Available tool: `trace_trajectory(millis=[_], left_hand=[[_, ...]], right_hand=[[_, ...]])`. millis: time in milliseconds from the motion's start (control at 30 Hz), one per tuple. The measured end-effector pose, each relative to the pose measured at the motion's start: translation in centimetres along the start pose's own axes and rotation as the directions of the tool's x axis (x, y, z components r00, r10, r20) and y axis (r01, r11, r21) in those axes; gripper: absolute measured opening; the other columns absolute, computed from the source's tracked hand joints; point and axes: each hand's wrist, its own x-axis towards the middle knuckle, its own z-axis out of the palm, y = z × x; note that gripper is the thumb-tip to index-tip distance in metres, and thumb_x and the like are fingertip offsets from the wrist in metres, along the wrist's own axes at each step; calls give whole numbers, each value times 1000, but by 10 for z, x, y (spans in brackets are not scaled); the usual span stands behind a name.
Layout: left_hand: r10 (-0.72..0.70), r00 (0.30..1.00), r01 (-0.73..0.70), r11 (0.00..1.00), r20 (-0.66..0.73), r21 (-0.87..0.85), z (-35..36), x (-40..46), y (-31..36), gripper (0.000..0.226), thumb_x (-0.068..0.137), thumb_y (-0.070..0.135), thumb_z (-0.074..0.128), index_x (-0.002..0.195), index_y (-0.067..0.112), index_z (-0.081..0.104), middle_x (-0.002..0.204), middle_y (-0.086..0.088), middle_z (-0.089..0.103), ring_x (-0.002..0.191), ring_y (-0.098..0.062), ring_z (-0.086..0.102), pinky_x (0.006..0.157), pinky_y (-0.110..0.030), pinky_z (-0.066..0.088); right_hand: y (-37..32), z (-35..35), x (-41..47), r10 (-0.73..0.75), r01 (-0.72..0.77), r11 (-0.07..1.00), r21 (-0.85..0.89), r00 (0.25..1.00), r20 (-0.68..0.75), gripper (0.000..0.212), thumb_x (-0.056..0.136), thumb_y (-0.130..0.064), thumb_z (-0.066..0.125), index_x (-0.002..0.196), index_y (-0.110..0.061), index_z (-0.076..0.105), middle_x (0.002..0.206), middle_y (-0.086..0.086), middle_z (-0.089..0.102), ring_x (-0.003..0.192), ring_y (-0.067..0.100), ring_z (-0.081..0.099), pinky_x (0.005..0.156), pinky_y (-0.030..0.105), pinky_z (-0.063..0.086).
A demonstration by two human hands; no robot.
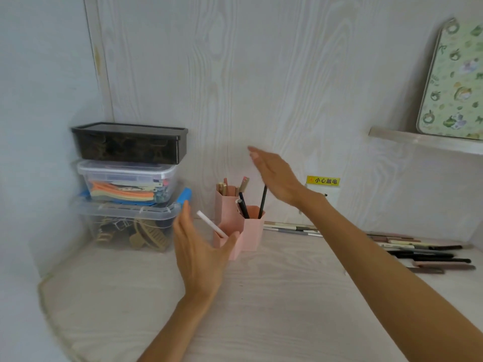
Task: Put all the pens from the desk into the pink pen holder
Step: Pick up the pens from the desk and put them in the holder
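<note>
Here, your left hand (198, 253) and right hand (274, 176) hover open-fingered, holding nothing, either side of the pink pen holder (240, 231); loose pens (423, 250) lie on the desk (261, 296) to its right.

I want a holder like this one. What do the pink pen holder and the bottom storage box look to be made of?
Pink pen holder: probably matte moulded plastic, with even colour and crisp flat walls. Bottom storage box: clear glossy plastic; its contents show through.

head cam | looks forward and down | close over desk (274, 296) | faces wall (261, 74)
</note>
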Motion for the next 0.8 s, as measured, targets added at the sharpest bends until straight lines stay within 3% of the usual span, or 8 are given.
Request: trace_trajectory(millis=[100,233,333,433,500,567,667,800], left_hand=[[282,955,-281,959,-91,24,-3,-5,10,75,68,33,80,130,16,42,126,-3,44,116,-16,45,93,-25,40],[664,707,-664,742,243,-94,19,-18,34,14,84,15,63,97,20,63,98,5,63,95,-9,56,81,-22,45],[490,626,-605,796,607,-19,55,-30,48,29,90,12,52,116,22,60,116,5,63,106,-13,58,88,-28,47],[225,606,-534,826,763,180,92,-29,49,52,94,9,40,144,11,27,150,-6,33,134,-20,36,106,-29,32],[65,596,-527,783,800,330,108,-26,50,59,94,9,38,147,5,13,156,-11,17,141,-23,21,113,-32,24],[-6,616,-527,740,788,417,120,-25,54,53,95,14,38,144,4,19,152,-13,23,139,-24,24,110,-34,28],[-5,665,-528,704,747,475,125,-23,57,36,96,20,36,131,9,38,136,-10,40,123,-25,41,96,-36,39],[45,629,-632,611,776,477,119,-30,60,31,96,17,39,126,11,44,128,-10,46,114,-27,45,88,-37,41]], right_hand=[[35,-17,-26,104,-67,984,164,968,-227,37,99,-38,28,123,-24,52,112,-4,63,105,13,54,83,13,36],[107,-11,-80,280,-301,951,-70,935,-217,19,92,-17,46,100,-19,64,99,3,68,96,21,59,77,30,44],[144,4,-111,352,-335,916,-219,935,40,25,91,-19,51,114,-15,59,120,8,61,112,27,54,94,40,45],[158,11,-122,325,-266,905,-330,936,137,39,94,-29,46,132,-21,45,137,2,44,123,24,40,102,39,36],[157,11,-121,307,-250,910,-329,942,132,38,94,-28,45,131,-23,45,134,2,44,121,23,39,99,38,37],[157,6,-122,298,-240,915,-324,944,141,34,93,-23,45,128,-22,47,129,4,47,118,24,40,97,39,38],[154,-1,-127,288,-239,937,-253,941,177,36,92,-13,45,127,-20,47,129,3,50,120,23,43,97,35,39],[150,-15,-140,326,-305,942,-137,930,168,45,88,1,43,128,-20,43,131,0,51,119,18,49,97,32,42]])
